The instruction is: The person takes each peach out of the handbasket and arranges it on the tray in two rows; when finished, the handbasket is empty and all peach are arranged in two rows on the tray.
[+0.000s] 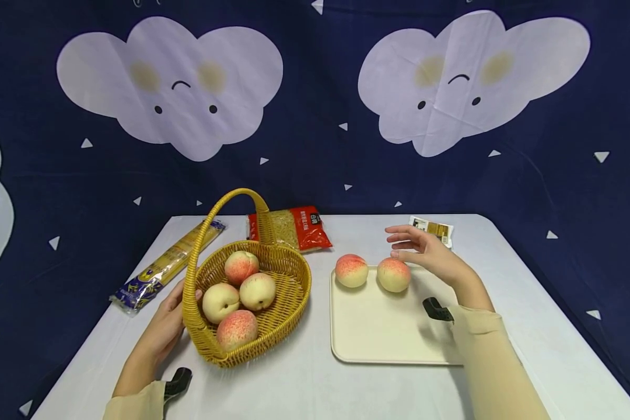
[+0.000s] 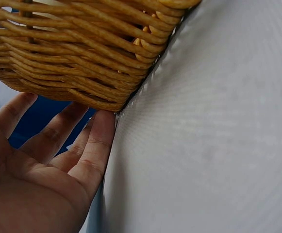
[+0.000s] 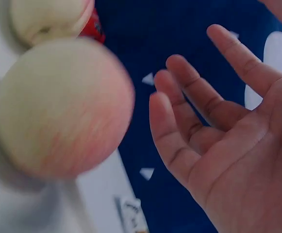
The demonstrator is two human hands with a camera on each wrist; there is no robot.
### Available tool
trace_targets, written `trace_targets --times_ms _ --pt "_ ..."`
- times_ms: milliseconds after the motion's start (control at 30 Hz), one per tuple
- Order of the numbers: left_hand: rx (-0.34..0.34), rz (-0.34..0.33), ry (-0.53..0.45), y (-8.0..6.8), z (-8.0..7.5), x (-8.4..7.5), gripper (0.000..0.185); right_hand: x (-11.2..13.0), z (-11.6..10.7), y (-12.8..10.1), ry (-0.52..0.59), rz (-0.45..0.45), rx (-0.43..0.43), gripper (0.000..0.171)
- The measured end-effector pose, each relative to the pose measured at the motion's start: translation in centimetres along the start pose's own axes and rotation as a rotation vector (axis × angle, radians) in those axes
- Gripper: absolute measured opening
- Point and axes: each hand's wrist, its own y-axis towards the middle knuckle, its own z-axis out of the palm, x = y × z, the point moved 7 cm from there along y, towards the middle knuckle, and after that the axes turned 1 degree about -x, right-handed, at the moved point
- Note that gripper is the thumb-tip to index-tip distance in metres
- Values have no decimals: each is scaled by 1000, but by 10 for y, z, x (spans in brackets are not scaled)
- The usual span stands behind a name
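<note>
Over to the right of the basket (image 1: 290,286), a peach (image 1: 394,276) sits just below the person's right hand (image 1: 425,251), whose fingers hang slack with nothing in their grasp. A second peach (image 1: 352,271) rests nearer the basket. The left hand (image 1: 163,326) touches the basket's left side, fingers stretched out along its outer wall.

The basket stands on a white-covered table (image 1: 315,385), and the pale tray (image 1: 383,326) lies to its right, carrying those two peaches. Behind the basket hangs a dark blue sheet (image 1: 315,87) dotted with little white triangles and showing two whole clouds, faces upside down.

I count six peaches: four inside the basket, two to its right. There are three packets: a long one (image 1: 168,265) left of the basket, a red one (image 1: 294,227) behind it, a small one (image 1: 433,227) well off to its right and farther back.
</note>
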Motion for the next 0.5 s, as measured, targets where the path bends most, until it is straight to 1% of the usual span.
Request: trace_targets --times_ms 133,267,400,500 --pt "-3 6 -6 0 0 -1 68 18 6 12 -32 -41 6 54" --pt "3 9 -21 0 1 0 69 31 17 24 -29 -60 31 53" --pt "4 3 -18 1 1 0 70 45 34 36 -41 -78 74 51" --pt "-6 -5 -3 1 -1 0 69 57 50 47 -56 -107 118 49"
